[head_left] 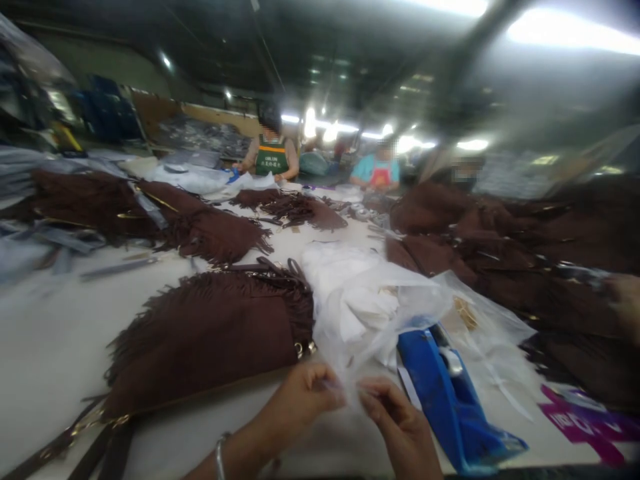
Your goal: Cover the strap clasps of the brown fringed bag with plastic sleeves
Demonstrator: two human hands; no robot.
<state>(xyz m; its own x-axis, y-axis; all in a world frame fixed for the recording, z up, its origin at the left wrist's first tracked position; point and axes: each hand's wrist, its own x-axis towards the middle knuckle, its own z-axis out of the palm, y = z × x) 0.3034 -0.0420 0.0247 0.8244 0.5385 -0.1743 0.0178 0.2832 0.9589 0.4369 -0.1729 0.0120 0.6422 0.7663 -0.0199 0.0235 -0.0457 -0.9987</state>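
Observation:
At the table's near edge, my left hand (306, 398) is closed, thumb and fingers pinching the near end of a translucent plastic bag (417, 290). My right hand (397, 417) pinches the same plastic a short way to the right. The film between the fingertips is blurred. White crumpled material (357, 317) shows through or beside the plastic beyond my hands. Left of them lies a dark brown fringed handbag (210, 337), with gold-coloured rings and straps. A blue tape dispenser (445, 393) stands just right of my right hand.
More brown fringed bags (215, 233) lie at the far left, and a large heap of brown bags (505, 247) fills the right. A magenta printed piece (583, 423) lies near the right front. Two people (277, 157) work across the table (45, 340); a blurred hand (625, 300) shows at the right edge.

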